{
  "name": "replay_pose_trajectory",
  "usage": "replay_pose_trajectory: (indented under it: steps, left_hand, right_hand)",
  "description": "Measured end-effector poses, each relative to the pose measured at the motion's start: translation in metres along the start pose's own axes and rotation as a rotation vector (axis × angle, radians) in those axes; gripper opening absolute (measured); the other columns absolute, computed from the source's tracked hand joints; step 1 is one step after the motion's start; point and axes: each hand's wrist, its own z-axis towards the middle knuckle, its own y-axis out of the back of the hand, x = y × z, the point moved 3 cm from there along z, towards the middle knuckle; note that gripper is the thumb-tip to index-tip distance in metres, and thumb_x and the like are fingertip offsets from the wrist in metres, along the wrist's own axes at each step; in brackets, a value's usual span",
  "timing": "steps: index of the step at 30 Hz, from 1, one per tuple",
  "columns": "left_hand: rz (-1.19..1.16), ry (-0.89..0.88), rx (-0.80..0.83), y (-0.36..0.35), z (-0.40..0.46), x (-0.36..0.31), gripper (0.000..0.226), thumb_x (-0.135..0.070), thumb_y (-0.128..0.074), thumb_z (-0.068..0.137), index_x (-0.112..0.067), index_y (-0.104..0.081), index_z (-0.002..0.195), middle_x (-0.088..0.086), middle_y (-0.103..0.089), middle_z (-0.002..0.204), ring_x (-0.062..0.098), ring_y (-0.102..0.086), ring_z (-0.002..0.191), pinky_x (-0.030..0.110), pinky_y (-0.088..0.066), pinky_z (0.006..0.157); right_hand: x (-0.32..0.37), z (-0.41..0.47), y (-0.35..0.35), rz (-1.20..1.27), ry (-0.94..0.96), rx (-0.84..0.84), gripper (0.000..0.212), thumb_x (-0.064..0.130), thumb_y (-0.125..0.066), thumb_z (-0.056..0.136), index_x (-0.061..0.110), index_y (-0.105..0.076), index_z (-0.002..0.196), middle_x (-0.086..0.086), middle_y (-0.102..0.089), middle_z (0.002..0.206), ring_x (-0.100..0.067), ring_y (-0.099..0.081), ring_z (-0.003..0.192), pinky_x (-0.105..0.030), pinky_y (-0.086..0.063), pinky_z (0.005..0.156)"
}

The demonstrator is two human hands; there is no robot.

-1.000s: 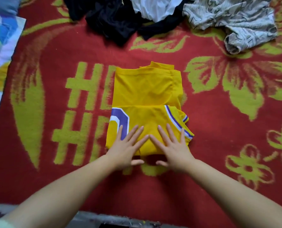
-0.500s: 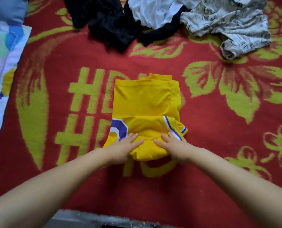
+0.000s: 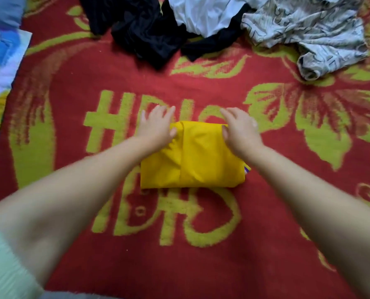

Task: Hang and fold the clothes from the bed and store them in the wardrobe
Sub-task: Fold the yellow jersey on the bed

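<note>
A yellow jersey (image 3: pixel 198 160) lies folded into a compact rectangle in the middle of the red bedspread (image 3: pixel 76 72); a sliver of purple trim shows at its right edge. My left hand (image 3: pixel 157 124) rests on the jersey's far left corner, fingers straight and reaching past the fold. My right hand (image 3: pixel 240 128) lies on the far right corner, fingers relaxed and slightly bent. Both hands are blurred. Neither holds the cloth.
Unfolded clothes lie along the far edge of the bed: a black garment (image 3: pixel 140 29), a white one (image 3: pixel 205 14) and a grey patterned one (image 3: pixel 309 33). A pastel pillow or sheet (image 3: pixel 0 61) lies at the left.
Both hands carried the jersey's near edge away from me and laid it over the far half. The jersey is now half as long, and the number and trim are hidden inside.
</note>
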Motion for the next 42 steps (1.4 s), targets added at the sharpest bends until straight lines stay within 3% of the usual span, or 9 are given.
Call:
replay_pose_trajectory:
  steps: [4,10,14,17,19,22,30,36,42]
  left_hand:
    - [0.064,-0.107,-0.159,-0.067,-0.035,-0.040,0.065,-0.053,-0.017,0.094,-0.030,0.002,0.152,0.000,0.011,0.160,0.018,0.007,0.148,0.061,0.006,0.111]
    - [-0.005,-0.030,-0.082,-0.123,-0.037,-0.003,0.065,-0.061,-0.002,0.088,-0.036,0.032,0.138,-0.011,0.043,0.144,0.003,0.042,0.132,0.063,-0.006,0.110]
    - [-0.050,-0.062,-0.044,-0.105,-0.042,-0.010,0.073,-0.064,-0.015,0.091,-0.031,0.017,0.148,-0.006,0.035,0.149,0.010,0.037,0.136,0.064,-0.005,0.110]
    - [0.048,-0.243,-0.174,-0.092,-0.071,-0.015,0.084,-0.068,-0.034,0.083,-0.027,-0.003,0.151,0.009,0.004,0.159,0.029,0.002,0.147,0.070,-0.016,0.106]
    - [0.102,-0.326,-0.091,-0.105,-0.086,-0.008,0.099,-0.063,-0.050,0.079,-0.034,0.014,0.149,0.009,0.017,0.158,0.033,0.009,0.146,0.072,-0.012,0.106]
    - [0.094,-0.183,0.048,-0.122,-0.081,-0.005,0.114,-0.044,-0.061,0.082,-0.044,0.041,0.132,0.006,0.039,0.150,0.034,0.026,0.142,0.070,-0.001,0.106]
    - [-0.023,-0.083,0.138,-0.073,-0.072,-0.018,0.088,0.008,-0.038,0.091,-0.041,0.007,0.150,0.003,0.008,0.161,0.036,0.004,0.147,0.061,-0.018,0.112]
    - [-0.043,-0.057,0.083,0.022,-0.146,0.005,0.087,0.010,-0.038,0.089,-0.037,0.000,0.152,0.004,-0.003,0.161,0.034,-0.004,0.147,0.055,-0.022,0.113]
    - [0.035,0.185,-0.072,0.064,-0.271,0.042,0.077,0.001,-0.034,0.093,-0.035,0.000,0.152,0.006,-0.010,0.160,0.032,-0.013,0.145,0.050,-0.029,0.109]
  right_hand:
    - [0.029,-0.036,-0.063,-0.165,0.174,0.092,0.058,0.048,-0.030,0.100,0.035,-0.010,0.152,0.001,0.005,0.162,-0.024,0.012,0.148,-0.066,0.006,0.108]
    - [-0.011,-0.033,-0.104,-0.144,0.106,0.140,0.060,0.060,-0.012,0.094,0.044,0.021,0.141,0.016,0.034,0.149,-0.020,0.032,0.141,-0.069,0.008,0.107]
    - [-0.003,-0.034,-0.088,-0.147,0.132,0.225,0.070,0.062,-0.025,0.094,0.040,0.014,0.148,0.006,0.025,0.157,-0.026,0.027,0.143,-0.071,0.005,0.107]
    - [0.003,-0.062,-0.075,-0.154,0.300,0.214,0.087,0.058,-0.047,0.085,0.040,0.009,0.150,-0.001,0.025,0.157,-0.033,0.027,0.142,-0.073,0.003,0.105]
    - [0.001,-0.087,-0.084,-0.187,0.353,0.254,0.099,0.049,-0.055,0.079,0.043,0.018,0.145,0.000,0.031,0.154,-0.034,0.031,0.140,-0.073,0.004,0.103]
    - [-0.002,-0.092,-0.098,-0.225,0.211,0.254,0.104,0.032,-0.058,0.085,0.045,0.031,0.137,0.003,0.040,0.148,-0.036,0.032,0.139,-0.074,-0.004,0.104]
    - [0.022,-0.057,-0.056,-0.168,0.091,0.289,0.063,0.014,-0.040,0.100,0.037,-0.014,0.152,0.003,-0.010,0.161,-0.035,-0.010,0.146,-0.052,-0.039,0.103]
    - [0.078,-0.087,0.039,-0.238,0.274,0.266,0.066,0.015,-0.047,0.097,0.036,-0.015,0.151,0.001,-0.026,0.155,-0.029,-0.030,0.139,-0.042,-0.046,0.093]
    - [0.167,-0.133,0.091,-0.335,0.622,0.179,0.073,0.009,-0.049,0.093,0.035,-0.015,0.152,0.001,-0.028,0.152,-0.028,-0.030,0.138,-0.038,-0.050,0.080]
